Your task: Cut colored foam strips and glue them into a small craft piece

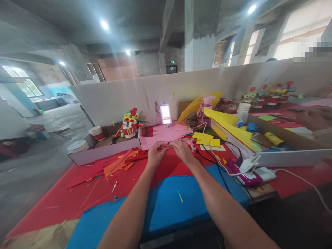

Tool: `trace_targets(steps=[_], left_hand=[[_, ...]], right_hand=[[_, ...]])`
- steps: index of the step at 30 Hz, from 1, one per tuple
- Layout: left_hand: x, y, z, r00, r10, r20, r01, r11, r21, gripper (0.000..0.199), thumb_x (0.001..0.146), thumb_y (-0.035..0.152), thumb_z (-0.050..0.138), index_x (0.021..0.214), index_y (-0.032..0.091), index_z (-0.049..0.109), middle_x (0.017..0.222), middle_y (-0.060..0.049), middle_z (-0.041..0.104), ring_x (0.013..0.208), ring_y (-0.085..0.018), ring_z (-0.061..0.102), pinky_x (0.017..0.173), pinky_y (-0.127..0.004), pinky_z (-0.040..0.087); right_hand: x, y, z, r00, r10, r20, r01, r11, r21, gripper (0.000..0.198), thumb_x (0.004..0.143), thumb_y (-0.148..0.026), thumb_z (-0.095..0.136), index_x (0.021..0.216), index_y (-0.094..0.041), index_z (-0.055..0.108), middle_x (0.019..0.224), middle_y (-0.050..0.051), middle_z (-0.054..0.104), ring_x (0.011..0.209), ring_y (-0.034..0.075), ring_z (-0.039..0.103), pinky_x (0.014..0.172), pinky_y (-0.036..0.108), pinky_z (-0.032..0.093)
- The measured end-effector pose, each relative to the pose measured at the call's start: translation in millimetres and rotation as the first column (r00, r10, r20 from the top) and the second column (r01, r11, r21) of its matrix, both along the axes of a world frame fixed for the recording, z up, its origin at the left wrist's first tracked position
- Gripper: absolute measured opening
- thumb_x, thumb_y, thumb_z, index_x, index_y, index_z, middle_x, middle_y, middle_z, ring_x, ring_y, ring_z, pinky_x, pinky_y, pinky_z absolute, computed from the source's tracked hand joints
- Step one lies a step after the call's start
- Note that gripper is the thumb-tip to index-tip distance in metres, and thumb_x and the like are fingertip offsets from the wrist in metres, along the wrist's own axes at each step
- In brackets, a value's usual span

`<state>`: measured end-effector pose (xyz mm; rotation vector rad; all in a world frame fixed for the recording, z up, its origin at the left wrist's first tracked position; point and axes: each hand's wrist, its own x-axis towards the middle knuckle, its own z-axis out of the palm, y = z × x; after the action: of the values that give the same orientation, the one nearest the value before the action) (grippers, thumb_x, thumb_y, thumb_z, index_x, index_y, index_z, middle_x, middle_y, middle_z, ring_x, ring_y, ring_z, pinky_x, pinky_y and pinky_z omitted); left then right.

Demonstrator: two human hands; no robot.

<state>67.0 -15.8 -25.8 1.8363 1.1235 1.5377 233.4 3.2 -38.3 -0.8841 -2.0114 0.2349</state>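
Note:
Above the red table covering, my left hand (156, 154) and my right hand (182, 151) meet, with fingers and thumbs pinched together. A small reddish piece shows between the fingertips, too small and covered to name. Just behind the hands lie pink paper sheets (162, 134). A pink tool (192, 145) lies against the far side of my right hand, partly hidden by it. Left of my left hand are red scraps (137, 156) and orange paper strips (116, 166). Yellow paper pieces (206, 139) lie to the right.
Blue sheet (178, 197) covers the near edge. At left, an open box (109, 150) holds a paper-cup figure (129, 124). Cables run to a purple power strip (240, 173) beside a white box (287, 157). A lit phone (166, 114) leans at the back. Another person's hand (311, 119) is far right.

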Motion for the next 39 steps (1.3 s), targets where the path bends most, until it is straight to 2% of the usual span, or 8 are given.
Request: trace_targets(steps=[7, 16, 24, 28, 33, 39], left_hand=[[-2.5, -1.0, -1.3, 0.999, 0.018, -0.050, -0.015, 0.998, 0.062, 0.005, 0.075, 0.026, 0.071, 0.077, 0.024, 0.075, 0.079, -0.006, 0.069, 0.078, -0.020, 0.059, 0.076, -0.031, 0.044], [-5.0, 3.4, -6.1, 0.990, 0.045, -0.133, -0.024, 0.988, 0.153, 0.010, 0.079, 0.030, 0.069, 0.081, 0.022, 0.075, 0.079, -0.005, 0.070, 0.074, -0.018, 0.060, 0.071, -0.028, 0.045], [-8.6, 7.7, -11.2, 0.965, 0.149, -0.216, -0.092, 0.963, 0.253, 0.020, 0.085, 0.034, 0.062, 0.077, 0.019, 0.071, 0.074, -0.004, 0.070, 0.071, -0.016, 0.062, 0.068, -0.028, 0.048], [-11.2, 6.9, -9.2, 0.956, 0.158, -0.247, -0.094, 0.963, 0.251, 0.022, 0.087, 0.035, 0.059, 0.077, 0.019, 0.070, 0.074, -0.004, 0.069, 0.071, -0.016, 0.062, 0.068, -0.027, 0.048], [-16.4, 9.9, -9.4, 0.948, 0.133, -0.289, -0.067, 0.972, 0.227, 0.022, 0.087, 0.036, 0.059, 0.082, 0.019, 0.071, 0.075, -0.004, 0.068, 0.072, -0.016, 0.062, 0.069, -0.027, 0.049], [-17.9, 10.8, -10.2, 0.940, 0.128, -0.315, -0.065, 0.977, 0.203, 0.019, 0.086, 0.034, 0.060, 0.081, 0.019, 0.071, 0.078, -0.004, 0.070, 0.072, -0.016, 0.063, 0.069, -0.027, 0.050]], right_hand=[[-1.8, 2.1, -2.7, 1.000, -0.012, -0.009, 0.012, 1.000, 0.012, 0.022, 0.091, -0.011, 0.050, 0.091, -0.019, 0.070, 0.090, 0.008, 0.073, 0.085, 0.019, 0.066, 0.077, 0.028, 0.047], [-4.5, 0.3, -2.3, 0.999, -0.027, 0.044, 0.027, 1.000, -0.008, 0.022, 0.091, -0.010, 0.048, 0.091, -0.018, 0.069, 0.091, 0.008, 0.073, 0.085, 0.018, 0.065, 0.076, 0.027, 0.046], [-4.8, -2.2, 1.0, 0.994, -0.061, 0.092, 0.065, 0.997, -0.044, 0.021, 0.092, -0.012, 0.048, 0.091, -0.017, 0.069, 0.092, 0.008, 0.073, 0.086, 0.018, 0.066, 0.076, 0.026, 0.046], [-4.5, -2.8, 0.9, 0.993, -0.078, 0.090, 0.083, 0.995, -0.063, 0.020, 0.092, -0.013, 0.050, 0.089, -0.017, 0.069, 0.089, 0.008, 0.073, 0.083, 0.018, 0.066, 0.073, 0.026, 0.045], [-3.3, -1.3, 2.4, 0.999, -0.023, 0.033, 0.024, 0.999, -0.049, 0.021, 0.093, -0.018, 0.050, 0.094, -0.020, 0.071, 0.092, 0.006, 0.074, 0.086, 0.018, 0.066, 0.076, 0.026, 0.045], [0.9, 0.6, 3.2, 0.996, -0.049, 0.075, 0.054, 0.997, -0.056, 0.021, 0.093, -0.019, 0.050, 0.091, -0.020, 0.071, 0.090, 0.006, 0.074, 0.084, 0.018, 0.066, 0.075, 0.026, 0.044]])
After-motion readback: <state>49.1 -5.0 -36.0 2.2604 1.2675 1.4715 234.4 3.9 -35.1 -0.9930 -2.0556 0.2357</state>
